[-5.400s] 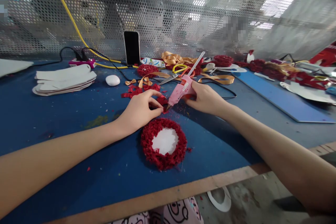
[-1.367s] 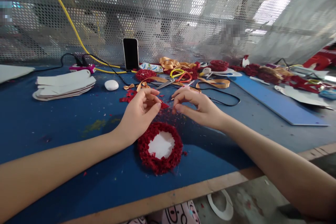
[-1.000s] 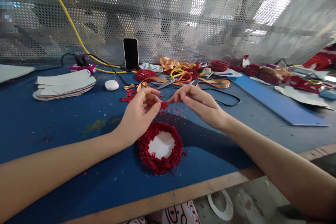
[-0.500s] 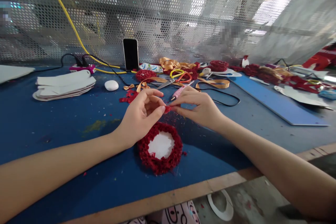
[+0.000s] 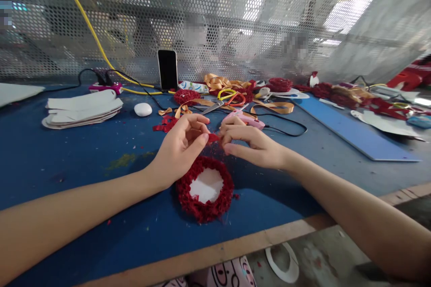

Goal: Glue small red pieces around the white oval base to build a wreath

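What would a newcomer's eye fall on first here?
Probably the fluffy red ring around a white centre, lying on the blue table. Just beyond it, the left hand pinches a small red piece, the right hand close beside it. Farther back, scissors with yellow and orange handles lie near tan ribbon.

Both my hands are out in front, close together, fingertips just about meeting! My left forearm [image 5: 84, 204] runs bare from the left edge, slanting up to the wrist [image 5: 150, 176], and there's my left hand [image 5: 180, 152], thumb [image 5: 198, 145] stretched toward the right in a pinch, index finger [image 5: 194, 118] arched above, the other fingers curled in behind. Across from it, my right forearm [image 5: 350, 204] slants up from the right edge, also bare. My right hand [image 5: 254, 143] sits knuckles up, fingers bent and pointing left, thumb [image 5: 237, 150] lying underneath; whether those tips grip, I can't tell.
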`<act>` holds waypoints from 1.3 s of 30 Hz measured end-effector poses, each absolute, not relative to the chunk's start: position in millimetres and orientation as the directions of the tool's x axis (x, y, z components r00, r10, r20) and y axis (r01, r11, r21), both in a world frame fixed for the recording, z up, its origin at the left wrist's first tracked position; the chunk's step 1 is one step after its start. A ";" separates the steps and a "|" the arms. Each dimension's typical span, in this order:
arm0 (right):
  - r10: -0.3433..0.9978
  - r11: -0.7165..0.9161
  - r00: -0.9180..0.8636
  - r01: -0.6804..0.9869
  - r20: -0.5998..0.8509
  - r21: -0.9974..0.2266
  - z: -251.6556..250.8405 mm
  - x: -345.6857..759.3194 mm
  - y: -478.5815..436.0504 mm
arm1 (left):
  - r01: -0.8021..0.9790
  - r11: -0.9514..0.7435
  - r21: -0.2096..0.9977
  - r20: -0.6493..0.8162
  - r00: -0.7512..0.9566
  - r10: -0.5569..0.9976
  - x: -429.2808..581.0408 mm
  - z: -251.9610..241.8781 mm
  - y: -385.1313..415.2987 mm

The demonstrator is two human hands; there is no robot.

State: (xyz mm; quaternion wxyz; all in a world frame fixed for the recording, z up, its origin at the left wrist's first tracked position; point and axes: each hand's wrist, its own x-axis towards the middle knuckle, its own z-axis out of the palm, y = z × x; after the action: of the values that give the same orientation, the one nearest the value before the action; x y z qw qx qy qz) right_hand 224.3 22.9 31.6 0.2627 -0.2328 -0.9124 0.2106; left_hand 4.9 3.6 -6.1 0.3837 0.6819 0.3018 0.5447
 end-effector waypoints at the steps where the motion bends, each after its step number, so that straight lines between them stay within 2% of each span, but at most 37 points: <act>1: 0.559 0.768 -0.735 0.286 0.383 -0.573 31.9 224.8 22.8 | -0.005 -0.522 0.853 0.510 0.220 0.831 4.8 -6.4 4.0; 4: 0.708 0.657 -0.556 0.290 0.437 -0.696 30.6 225.4 24.0 | 0.002 -0.522 0.853 0.509 0.217 0.833 4.7 -6.2 4.1; 7: 0.754 0.656 -0.391 0.413 0.528 -0.631 28.8 224.7 27.0 | -0.002 -0.523 0.852 0.510 0.228 0.829 5.0 -4.9 3.0; 10: 0.640 0.767 -0.525 0.393 0.561 -0.508 26.8 223.2 29.8 | -0.021 -0.518 0.855 0.506 0.245 0.827 5.5 -3.7 1.7; 13: 0.541 0.834 -0.594 0.289 0.595 -0.470 23.6 220.5 29.7 | -0.031 -0.499 0.866 0.489 0.256 0.834 6.0 -2.9 0.8; 21: 0.604 0.786 -0.513 0.259 0.610 -0.561 22.8 215.7 23.6 | -0.024 -0.466 0.884 0.457 0.249 0.854 6.3 -0.6 -0.5; 31: 0.636 0.761 -0.501 0.278 0.587 -0.587 27.3 215.2 21.8 | -0.041 -0.440 0.897 0.435 0.261 0.862 5.1 -2.0 -0.8; 39: 0.637 0.763 -0.420 0.223 0.647 -0.607 26.0 214.6 22.7 | -0.056 -0.351 0.935 0.352 0.289 0.890 4.8 -5.5 2.6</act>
State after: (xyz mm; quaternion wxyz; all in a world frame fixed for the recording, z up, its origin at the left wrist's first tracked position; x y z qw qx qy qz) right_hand 214.6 22.7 26.0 0.4692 -0.2641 -0.8133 0.2205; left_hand 4.8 2.6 -5.5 0.4705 0.6505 0.3207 0.5026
